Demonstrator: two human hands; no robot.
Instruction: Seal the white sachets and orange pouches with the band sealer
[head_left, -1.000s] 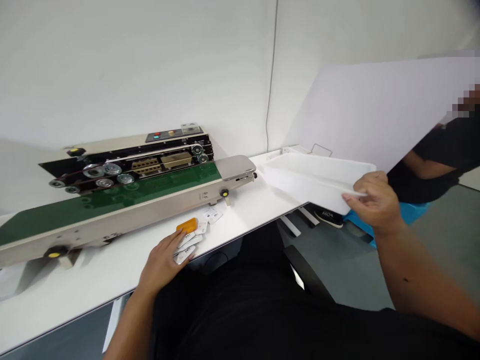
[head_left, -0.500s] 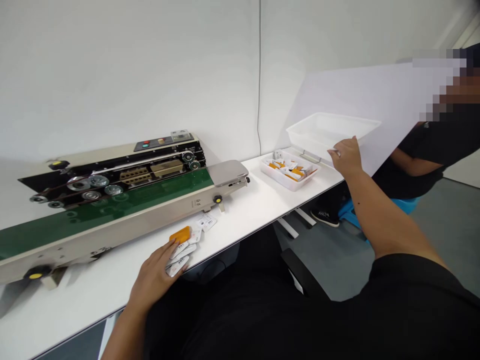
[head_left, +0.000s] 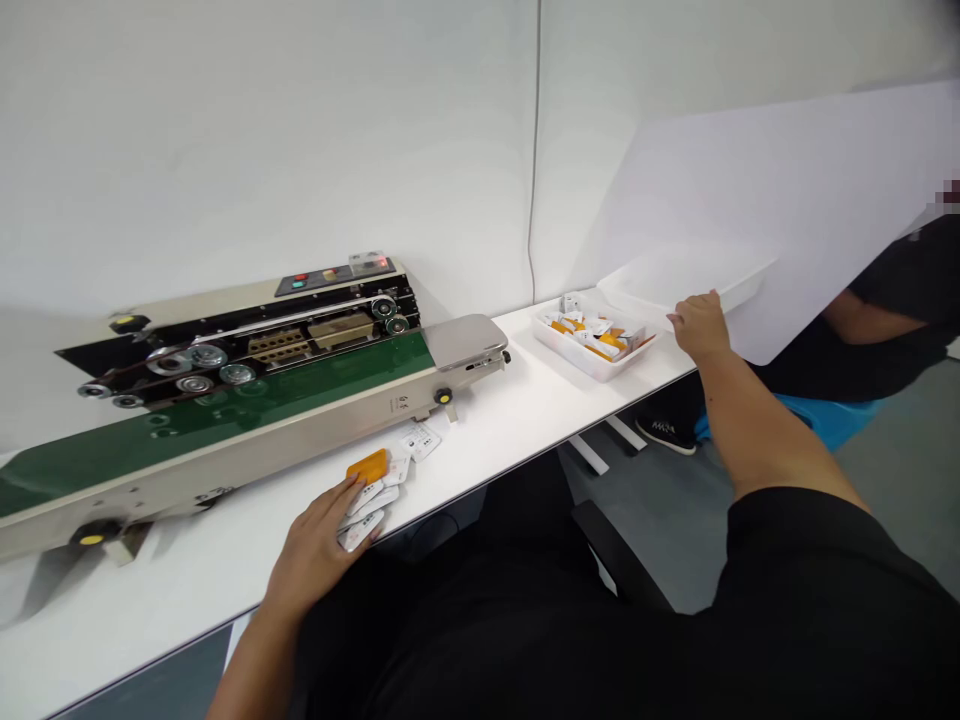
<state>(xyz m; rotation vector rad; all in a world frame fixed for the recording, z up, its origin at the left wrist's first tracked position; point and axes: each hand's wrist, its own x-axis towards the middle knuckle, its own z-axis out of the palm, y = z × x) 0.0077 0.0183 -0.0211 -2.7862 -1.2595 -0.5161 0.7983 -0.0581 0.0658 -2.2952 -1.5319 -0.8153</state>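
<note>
At the far left, a band sealer stands lengthwise on the bench, with its green conveyor along the near side and a small control panel on top at the back. In front of the sealer, the person's left hand rests on the bench, fingers stretched out and close together, lying over a small pile of white sachets. It looks open, not gripping. An orange bar sits just beyond the fingertips, and a couple of loose sachets lie just beside the pile, near the sealer's edge.

Farther right, a white tray on the bench holds a heap of sachets and orange pieces, well apart from the left hand. The right hand is just past that tray, its fingers curled at the edge of a second white tray, which is hard to pick out against the white panel behind it. I cannot tell whether that hand is gripping. At the far right, a co-worker in black sits on a blue stool.
</note>
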